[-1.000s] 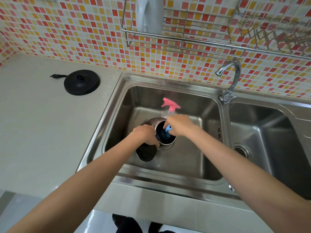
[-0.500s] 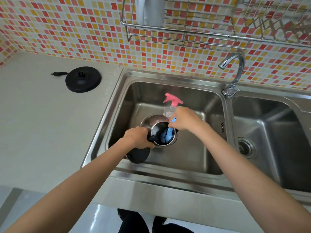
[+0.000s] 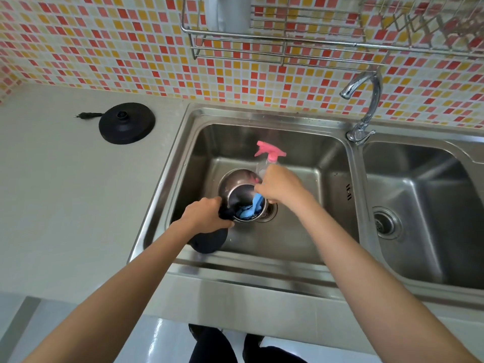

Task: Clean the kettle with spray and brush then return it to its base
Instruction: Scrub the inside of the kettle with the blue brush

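In the left basin (image 3: 309, 150) of a steel double sink, the kettle (image 3: 235, 180) stands with its open mouth facing up toward the camera, just left of the basin's drain. Its black lid (image 3: 209, 242) hangs open on the near side, below the left hand (image 3: 207, 214), whose fingers are wrapped around the kettle's black handle. The right hand (image 3: 280, 184) reaches in from the right with its fingers curled around a blue brush (image 3: 258, 201), and the brush's head is down inside the kettle. A clear spray bottle (image 3: 271, 151) with a pink trigger stands upright just beyond the kettle, its lower part hidden by the right hand; whether it touches the kettle cannot be told. The round black base (image 3: 127, 123) lies on the grey counter (image 3: 65, 205) to the far left, well apart from the kettle, with its plug (image 3: 83, 115) beside it. A chrome faucet (image 3: 365, 106) rises between the two basins at the far edge. The right basin (image 3: 432, 195) shows its own drain. A wire rack (image 3: 275, 44) hangs on the tiled wall above.
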